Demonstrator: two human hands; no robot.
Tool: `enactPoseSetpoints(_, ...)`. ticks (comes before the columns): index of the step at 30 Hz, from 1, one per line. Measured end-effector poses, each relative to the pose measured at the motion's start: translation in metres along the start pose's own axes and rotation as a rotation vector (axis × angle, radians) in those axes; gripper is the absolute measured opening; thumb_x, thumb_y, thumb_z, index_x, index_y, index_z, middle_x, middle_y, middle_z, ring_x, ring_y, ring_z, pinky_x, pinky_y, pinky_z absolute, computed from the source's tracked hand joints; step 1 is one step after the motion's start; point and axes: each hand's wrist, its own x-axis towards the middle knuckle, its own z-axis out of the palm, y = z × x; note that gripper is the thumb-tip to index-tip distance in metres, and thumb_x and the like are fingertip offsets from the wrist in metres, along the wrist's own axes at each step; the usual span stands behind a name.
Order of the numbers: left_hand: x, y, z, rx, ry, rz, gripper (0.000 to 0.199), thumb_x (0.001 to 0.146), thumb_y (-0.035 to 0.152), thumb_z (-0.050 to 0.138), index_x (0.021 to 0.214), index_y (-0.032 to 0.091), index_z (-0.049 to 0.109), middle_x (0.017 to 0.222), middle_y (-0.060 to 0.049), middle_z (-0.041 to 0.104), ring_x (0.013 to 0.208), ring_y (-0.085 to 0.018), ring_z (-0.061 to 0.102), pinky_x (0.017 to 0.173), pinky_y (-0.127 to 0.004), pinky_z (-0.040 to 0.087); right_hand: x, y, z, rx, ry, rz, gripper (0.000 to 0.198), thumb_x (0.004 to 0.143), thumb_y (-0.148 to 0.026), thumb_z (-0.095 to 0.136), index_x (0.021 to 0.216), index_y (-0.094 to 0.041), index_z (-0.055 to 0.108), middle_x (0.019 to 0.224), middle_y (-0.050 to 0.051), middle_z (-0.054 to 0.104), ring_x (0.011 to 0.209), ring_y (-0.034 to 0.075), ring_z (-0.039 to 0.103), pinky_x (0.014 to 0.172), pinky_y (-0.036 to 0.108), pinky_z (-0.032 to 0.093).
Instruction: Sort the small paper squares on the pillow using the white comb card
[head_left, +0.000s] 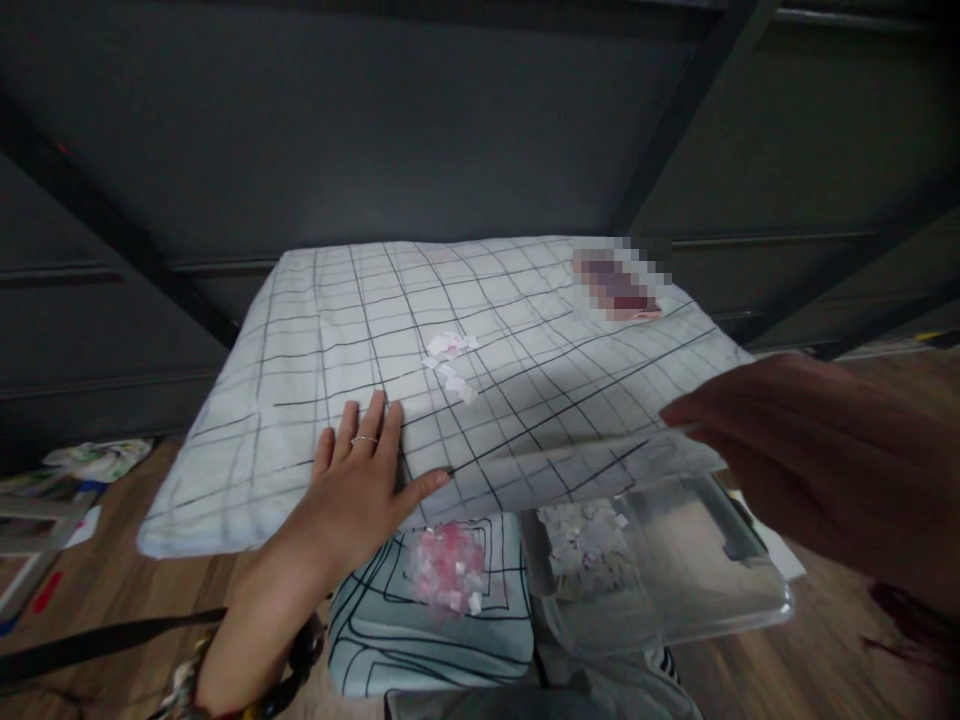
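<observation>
My left hand (364, 465) lies flat on a white checked cloth (315, 330) that covers the table, its fingers spread and a ring on one finger. Over the front right edge, my right hand (810, 460) has its fingers pressed together on the raised edge of the cloth, which looks pale and partly see-through there. A small heap of white and pinkish scraps (450, 362) sits mid-table. Below the front edge, pink and clear bits (448, 568) are piled on a patterned blue-grey cushion (375, 650).
Right of the cushion is a clear plastic box (720, 620), with many white scraps (589, 540) in its left part. A pixelated reddish item (619, 290) lies at the table's back right. A dark panelled wall (375, 120) stands behind; a light-coloured frame (37, 540) is at left.
</observation>
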Motion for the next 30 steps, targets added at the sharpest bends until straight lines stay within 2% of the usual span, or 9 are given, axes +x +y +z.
enactPoseSetpoints(4, 0.012, 0.013, -0.007, -0.027, 0.075, -0.004, 0.081, 0.086, 0.061, 0.031, 0.145, 0.009, 0.014, 0.152, -0.014, 0.004, 0.138, -0.035, 0.001, 0.109, -0.054, 0.018, 0.029, 0.030, 0.026, -0.193, 0.059, -0.013, 0.011, 0.086, -0.014, 0.045, 0.086, -0.017, 0.056, 0.066, 0.002, 0.060, 0.061, 0.015, 0.053, 0.056, 0.028, 0.038)
enactPoseSetpoints(7, 0.021, 0.023, -0.011, -0.037, 0.086, 0.005, 0.081, 0.087, 0.060, 0.031, 0.144, 0.006, 0.014, 0.152, -0.016, 0.005, 0.138, -0.036, 0.002, 0.109, -0.054, 0.018, 0.051, 0.047, 0.055, -0.217, 0.044, -0.015, 0.018, 0.084, -0.014, 0.042, 0.087, -0.017, 0.059, 0.071, 0.003, 0.063, 0.067, 0.016, 0.055, 0.064, 0.029, 0.039)
enactPoseSetpoints(12, 0.028, 0.025, -0.005, -0.025, 0.106, 0.030, 0.082, 0.086, 0.061, 0.032, 0.144, 0.006, 0.017, 0.152, -0.017, 0.009, 0.138, -0.038, 0.006, 0.108, -0.054, 0.022, 0.073, 0.050, 0.083, -0.243, -0.075, -0.024, 0.023, 0.083, -0.010, 0.040, 0.090, -0.017, 0.061, 0.075, 0.004, 0.064, 0.073, 0.016, 0.056, 0.066, 0.029, 0.037)
enactPoseSetpoints(15, 0.028, 0.023, 0.000, -0.016, 0.113, 0.039, 0.082, 0.086, 0.062, 0.032, 0.143, 0.005, 0.018, 0.151, -0.017, 0.010, 0.137, -0.038, 0.008, 0.108, -0.056, 0.021, 0.074, 0.047, 0.082, -0.238, -0.111, -0.031, 0.025, 0.081, -0.007, 0.039, 0.086, -0.017, 0.061, 0.073, 0.003, 0.063, 0.071, 0.016, 0.055, 0.065, 0.028, 0.035)
enactPoseSetpoints(20, 0.024, 0.021, -0.002, 0.002, 0.066, 0.040, 0.082, 0.086, 0.061, 0.032, 0.144, 0.005, 0.016, 0.152, -0.016, 0.008, 0.138, -0.037, 0.005, 0.109, -0.054, 0.019, 0.065, 0.047, 0.060, -0.220, -0.113, -0.036, 0.023, 0.078, -0.007, 0.039, 0.078, -0.019, 0.059, 0.067, 0.002, 0.059, 0.065, 0.015, 0.051, 0.066, 0.030, 0.034)
enactPoseSetpoints(23, 0.024, 0.021, -0.001, -0.003, 0.087, 0.045, 0.083, 0.085, 0.062, 0.031, 0.143, 0.005, 0.018, 0.151, -0.017, 0.011, 0.137, -0.038, 0.008, 0.108, -0.054, 0.021, 0.062, 0.046, 0.054, -0.223, -0.098, -0.001, 0.022, 0.079, -0.009, 0.039, 0.079, -0.019, 0.058, 0.065, 0.002, 0.058, 0.063, 0.015, 0.049, 0.065, 0.030, 0.033)
enactPoseSetpoints(26, 0.025, 0.020, 0.001, -0.015, 0.135, 0.059, 0.083, 0.084, 0.064, 0.030, 0.143, 0.006, 0.022, 0.151, -0.018, 0.015, 0.137, -0.038, 0.012, 0.106, -0.055, 0.024, 0.061, 0.045, 0.055, -0.214, -0.153, 0.023, 0.023, 0.076, -0.006, 0.040, 0.079, -0.020, 0.058, 0.067, 0.001, 0.058, 0.066, 0.015, 0.051, 0.067, 0.030, 0.034)
enactPoseSetpoints(30, 0.026, 0.019, 0.002, -0.022, 0.146, 0.061, 0.082, 0.085, 0.062, 0.032, 0.143, 0.005, 0.022, 0.151, -0.018, 0.015, 0.137, -0.038, 0.012, 0.106, -0.056, 0.023, 0.052, 0.048, 0.052, -0.180, -0.124, -0.053, 0.024, 0.075, -0.005, 0.040, 0.081, -0.021, 0.057, 0.064, 0.000, 0.057, 0.063, 0.014, 0.050, 0.065, 0.028, 0.035)
